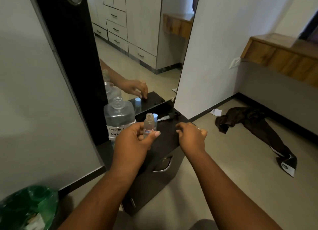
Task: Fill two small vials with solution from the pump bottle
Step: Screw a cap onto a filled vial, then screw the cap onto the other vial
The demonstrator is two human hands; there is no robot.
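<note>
My left hand point(132, 136) holds a small clear vial point(149, 124) upright; its neck is open and it has a small red and blue label. Just behind it stands a second vial with a light blue cap point(155, 117). The large clear bottle point(119, 114) stands at the left of the black cabinet top point(165, 136), uncapped, with a handwritten "CONTACT SOLU" label. Its pump head with tube point(169, 117) lies on the top near the mirror. My right hand point(191, 135) rests on the cabinet top with fingers curled down; what is under them is hidden.
A tall mirror point(142, 45) stands directly behind the cabinet and reflects the bottle, the capped vial and my hand. A dark garment point(254, 124) and a paper scrap point(216, 112) lie on the floor to the right. A green plastic bag point(29, 207) sits at lower left.
</note>
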